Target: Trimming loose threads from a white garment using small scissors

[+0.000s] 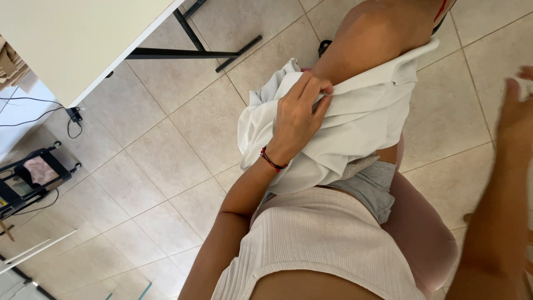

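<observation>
A white garment (355,122) lies bunched over my lap and thigh. My left hand (297,119) is closed on a fold of its cloth near the thigh, a red and black cord bracelet on the wrist. My right hand (516,108) is at the right edge of the view, blurred, fingers spread, holding nothing, well clear of the garment. I sit on a pink chair (422,233).
A white table (72,39) with black metal legs (189,53) stands at the upper left. A small black cart (30,178) and cables sit at the far left on the tiled floor (161,161).
</observation>
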